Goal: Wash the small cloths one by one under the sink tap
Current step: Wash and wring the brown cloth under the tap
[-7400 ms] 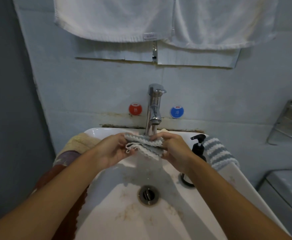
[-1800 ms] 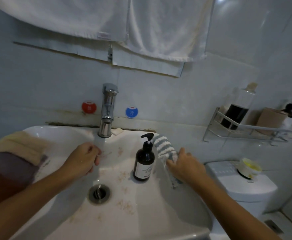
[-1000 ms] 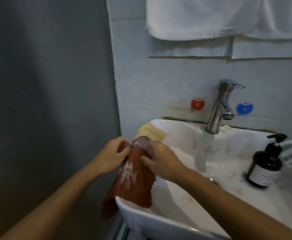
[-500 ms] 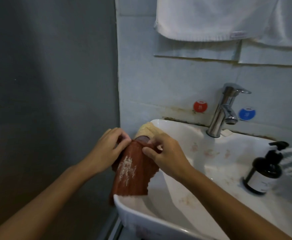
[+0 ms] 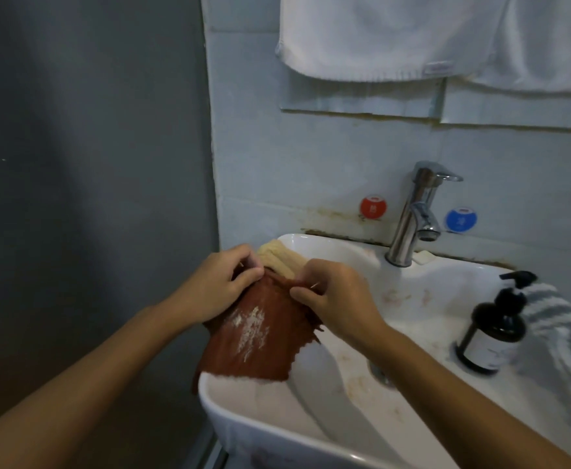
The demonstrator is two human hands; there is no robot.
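Observation:
A rust-red small cloth (image 5: pixel 253 340) with a whitish smear hangs over the left rim of the white sink (image 5: pixel 277 431). My left hand (image 5: pixel 219 286) pinches its top left corner and my right hand (image 5: pixel 338 296) pinches its top right edge. Behind my hands a pale yellow cloth (image 5: pixel 277 258) lies on the rim. A grey-and-white striped cloth (image 5: pixel 555 319) is draped over the sink's right side. The chrome tap (image 5: pixel 412 214) stands at the back of the basin; no water stream is visible under it.
A dark pump bottle (image 5: pixel 494 330) stands inside the basin at the right, beside the striped cloth. White towels (image 5: pixel 379 38) hang on the tiled wall above. Red (image 5: pixel 373 208) and blue (image 5: pixel 461 220) round markers flank the tap. A grey wall closes the left side.
My right hand left the striped cloth at the right and both hands came to the left rim, took hold of the red cloth's top edge and lifted it a little.

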